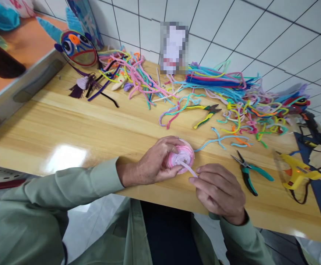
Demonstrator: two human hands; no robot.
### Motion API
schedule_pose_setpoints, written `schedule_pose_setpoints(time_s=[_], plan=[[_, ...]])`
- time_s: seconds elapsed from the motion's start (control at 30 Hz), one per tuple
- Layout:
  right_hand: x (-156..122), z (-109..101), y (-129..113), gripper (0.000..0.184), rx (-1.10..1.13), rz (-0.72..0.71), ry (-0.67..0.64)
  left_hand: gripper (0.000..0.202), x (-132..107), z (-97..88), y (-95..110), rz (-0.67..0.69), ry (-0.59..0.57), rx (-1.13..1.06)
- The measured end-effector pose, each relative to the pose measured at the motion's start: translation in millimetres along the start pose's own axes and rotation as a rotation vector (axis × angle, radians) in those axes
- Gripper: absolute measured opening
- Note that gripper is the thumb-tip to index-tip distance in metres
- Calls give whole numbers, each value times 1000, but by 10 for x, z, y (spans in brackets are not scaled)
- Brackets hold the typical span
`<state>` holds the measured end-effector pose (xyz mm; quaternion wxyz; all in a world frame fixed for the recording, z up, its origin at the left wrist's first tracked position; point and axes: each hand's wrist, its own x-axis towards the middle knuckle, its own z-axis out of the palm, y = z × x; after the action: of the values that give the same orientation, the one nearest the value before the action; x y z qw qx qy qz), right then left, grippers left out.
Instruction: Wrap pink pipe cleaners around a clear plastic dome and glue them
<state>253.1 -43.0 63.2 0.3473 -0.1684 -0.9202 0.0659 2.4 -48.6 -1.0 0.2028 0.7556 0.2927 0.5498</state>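
Pink coil (188,151) by the tabletop's (116,127) near edge.
My left hand (157,161) clasped its rim, my right hand (219,188) pinched a strip (188,168); it seemed light, soft, best rim-held.

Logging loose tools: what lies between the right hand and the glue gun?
In the head view, the teal pliers lie on the table between the right hand and the glue gun.

A round pink ball (187,150) of wound bands sits just off the middle of the head view, toward five o'clock, its pale lilac centre facing up. A fuzzy lilac strip (188,168) runs from that centre toward four o'clock, slightly bent.
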Motion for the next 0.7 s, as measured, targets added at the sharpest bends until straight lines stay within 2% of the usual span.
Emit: schedule_pose_setpoints(time_s=[0.1,0.23,0.37,0.53,0.7], plan=[[4,8,-5,34,-1,-19,-22,54,-4,-7,4,-1,1,1],[55,55,13,46,48,157,34,46,3,-29,42,4,-28,52],[71,117,52,39,136,269,49,36,15,-54,77,-1,-73,114],[79,186,49,31,114,410,50,37,21,-58,87,-12,-72,138],[197,205,34,23,60,392,37,40,25,-42,95,3,-57,107]])
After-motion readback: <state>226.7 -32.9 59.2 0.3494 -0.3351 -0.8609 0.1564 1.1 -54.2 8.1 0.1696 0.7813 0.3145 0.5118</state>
